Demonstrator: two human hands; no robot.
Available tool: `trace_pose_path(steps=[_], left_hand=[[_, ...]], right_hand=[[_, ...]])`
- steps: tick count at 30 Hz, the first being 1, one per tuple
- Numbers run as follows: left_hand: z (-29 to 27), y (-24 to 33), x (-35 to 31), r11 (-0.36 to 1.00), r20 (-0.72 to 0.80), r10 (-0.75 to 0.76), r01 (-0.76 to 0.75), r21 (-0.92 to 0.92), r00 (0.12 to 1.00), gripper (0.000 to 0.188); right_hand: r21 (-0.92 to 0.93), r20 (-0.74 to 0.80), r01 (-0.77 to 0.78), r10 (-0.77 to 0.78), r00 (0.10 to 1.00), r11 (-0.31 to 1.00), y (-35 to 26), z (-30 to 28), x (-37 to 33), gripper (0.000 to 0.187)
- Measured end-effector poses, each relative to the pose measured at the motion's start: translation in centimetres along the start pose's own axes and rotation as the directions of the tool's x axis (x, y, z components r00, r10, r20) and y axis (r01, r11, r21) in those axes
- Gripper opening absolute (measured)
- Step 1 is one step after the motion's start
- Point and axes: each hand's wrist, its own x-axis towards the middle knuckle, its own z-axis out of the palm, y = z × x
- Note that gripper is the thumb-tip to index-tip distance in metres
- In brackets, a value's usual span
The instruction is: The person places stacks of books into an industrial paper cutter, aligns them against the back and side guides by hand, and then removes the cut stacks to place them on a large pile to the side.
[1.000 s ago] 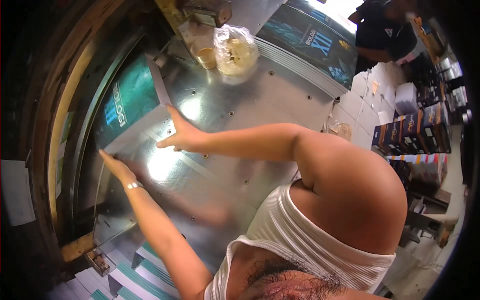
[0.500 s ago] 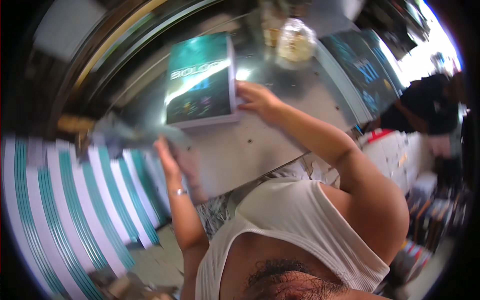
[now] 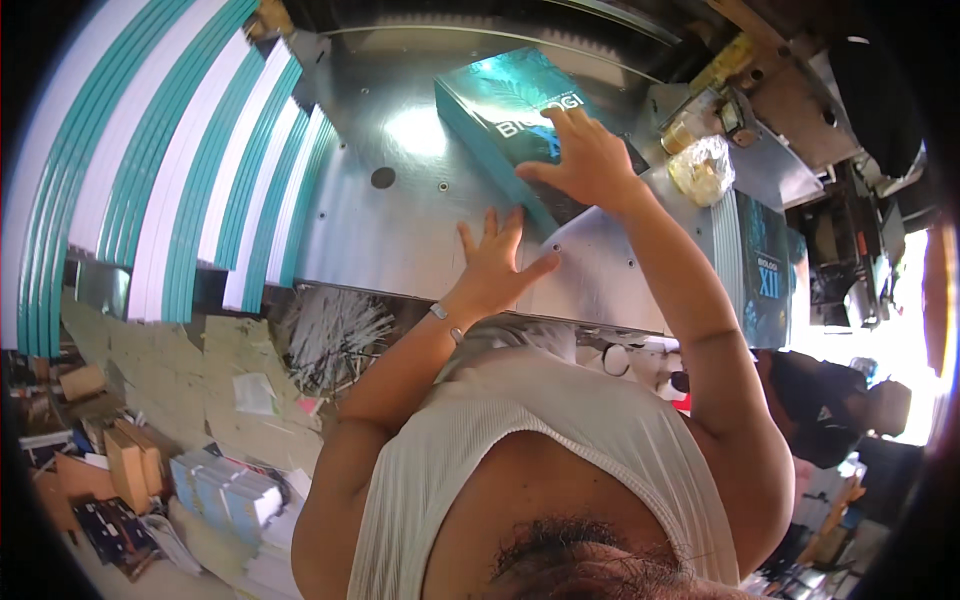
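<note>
Book (image 3: 505, 110), teal-covered and thick, lies flat on the far part of the shiny metal desk (image 3: 400, 215), a little right of its middle. Your right hand (image 3: 585, 155) rests on the book's near right corner with fingers spread and flat, palm down, not clasped around it. Your left hand (image 3: 495, 265) lies just near of the book on the bare metal, also open with fingers splayed, its fingertips close to the book's near edge; a thin bracelet (image 3: 445, 320) sits on that wrist. To the left, a tall stack of teal and white books (image 3: 160, 170) lines the desk's edge. To the right, a clear plastic bag (image 3: 700, 168) rests beside another teal book (image 3: 765, 275). Paper scraps (image 3: 335, 330) litter the floor near the desk, and another person (image 3: 830, 405) in dark clothes stands at the right.
</note>
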Motion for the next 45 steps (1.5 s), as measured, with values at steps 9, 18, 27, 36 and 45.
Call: trace_pose_path(steps=[9,18,27,36,45], left_hand=[[0.7,-1.5,0.3,0.998,-0.139,0.052,-0.055,-0.024,0.989,0.109],[1.2,-1.4,0.3,0.999,-0.17,0.044,-0.045,-0.001,0.985,0.108],[1.9,-1.9,0.4,0.993,-0.24,0.115,-0.104,0.055,0.964,0.106],[-1.7,-3.9,-4.3,0.885,-0.565,-0.071,-0.209,-0.416,0.822,0.063],[-5.0,-9.6,-15.7,0.509,-0.456,-0.819,0.074,-0.858,0.349,0.065]], right_hand=[[-0.308,0.166,0.066,-0.014,0.986,0.949,-2.2,1.2,-1.1,0.096],[-0.239,0.271,0.125,-0.058,0.961,0.963,-1.9,-1.2,0.2,0.073],[0.234,-0.105,0.191,-0.17,0.98,0.953,7.3,-14.5,8.9,0.052],[0.22,0.131,0.356,-0.389,0.912,0.908,23.9,5.6,6.3,0.027],[0.361,0.203,0.013,-0.092,0.975,0.932,7.8,4.2,4.2,0.04]])
